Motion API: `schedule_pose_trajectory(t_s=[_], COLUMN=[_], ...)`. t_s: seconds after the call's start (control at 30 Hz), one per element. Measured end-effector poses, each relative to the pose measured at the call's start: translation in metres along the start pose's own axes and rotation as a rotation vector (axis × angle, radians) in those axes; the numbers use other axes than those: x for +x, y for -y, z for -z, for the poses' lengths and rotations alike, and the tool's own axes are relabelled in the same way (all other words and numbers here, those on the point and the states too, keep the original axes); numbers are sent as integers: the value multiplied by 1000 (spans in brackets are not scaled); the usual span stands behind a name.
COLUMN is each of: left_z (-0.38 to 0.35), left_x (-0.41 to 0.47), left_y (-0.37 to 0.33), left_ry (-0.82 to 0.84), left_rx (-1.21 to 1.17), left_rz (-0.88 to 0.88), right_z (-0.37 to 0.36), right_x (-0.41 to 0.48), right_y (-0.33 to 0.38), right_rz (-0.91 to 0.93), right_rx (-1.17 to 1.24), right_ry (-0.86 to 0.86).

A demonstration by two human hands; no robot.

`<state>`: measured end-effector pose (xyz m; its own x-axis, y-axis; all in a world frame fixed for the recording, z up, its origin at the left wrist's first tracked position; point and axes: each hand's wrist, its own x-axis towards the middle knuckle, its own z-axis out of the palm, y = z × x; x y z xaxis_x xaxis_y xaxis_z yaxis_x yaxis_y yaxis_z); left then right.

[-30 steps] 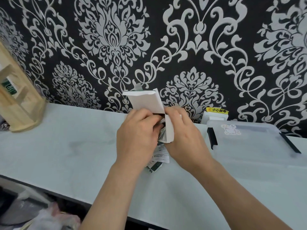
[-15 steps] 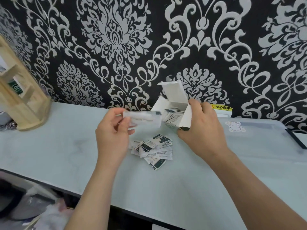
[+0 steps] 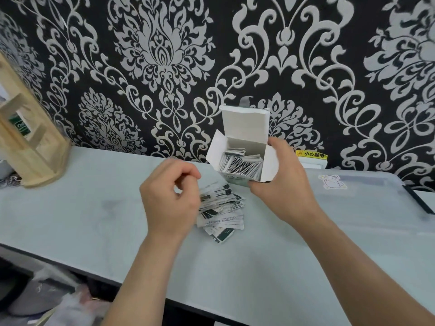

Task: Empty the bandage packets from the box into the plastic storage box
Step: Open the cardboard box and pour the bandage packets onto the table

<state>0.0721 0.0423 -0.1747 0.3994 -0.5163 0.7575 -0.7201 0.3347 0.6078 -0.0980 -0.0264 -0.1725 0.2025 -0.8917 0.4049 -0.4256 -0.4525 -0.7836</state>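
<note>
My right hand (image 3: 284, 191) grips a small white cardboard box (image 3: 244, 128) above the table, its lid flap up and several bandage packets (image 3: 240, 163) standing inside. My left hand (image 3: 171, 198) hovers left of it with its fingers loosely curled and nothing visible in them. Just right of that hand, a loose pile of bandage packets (image 3: 223, 217) lies on the table; the top ones look blurred. The translucent plastic storage box (image 3: 367, 198), with its lid on, a sticker and black latches, sits at the right, beyond my right hand.
A wooden rack (image 3: 28, 147) stands at the far left by the patterned wall. A white socket with a yellow warning label (image 3: 313, 156) sits behind the storage box. The table's front edge (image 3: 141, 288) runs near me, with bags below it.
My left hand drew packets out of the box, carried them left and down, and now shows none. The pile on the table has grown. The box has moved up and right.
</note>
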Motion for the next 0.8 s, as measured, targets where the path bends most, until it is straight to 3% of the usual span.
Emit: schedule_pose_trajectory(t_s=[0.1, 0.17, 0.3, 0.43, 0.53, 0.6, 0.67, 0.73, 0.8], left_z=[-7, -16, -12, -1, 0, 2, 5, 7, 8], left_x=[-4, -7, -3, 4, 3, 5, 6, 7, 5], left_y=[-16, -15, -10, -8, -1, 5, 10, 12, 11], left_ry=[142, 208, 123, 454, 505, 449, 399, 377, 400], left_rx=[100, 185, 11, -388, -361, -285, -262, -252, -250], left_rz=[-283, -282, 16, 388, 440, 432, 411, 394, 353], right_z=[0, 1, 5, 13, 18, 18, 16, 17, 17], right_x=[-1, -3, -5, -3, -4, -5, -3, -1, -1], right_y=[7, 11, 13, 13, 17, 22, 21, 23, 27], right_rz=[36, 29, -91, -259, -291, -294, -230, -21, 186], right_rx=[26, 81, 234, 664, 791, 688, 415, 151, 1], right_ry=[0, 5, 62, 294, 420, 378, 147, -92, -51])
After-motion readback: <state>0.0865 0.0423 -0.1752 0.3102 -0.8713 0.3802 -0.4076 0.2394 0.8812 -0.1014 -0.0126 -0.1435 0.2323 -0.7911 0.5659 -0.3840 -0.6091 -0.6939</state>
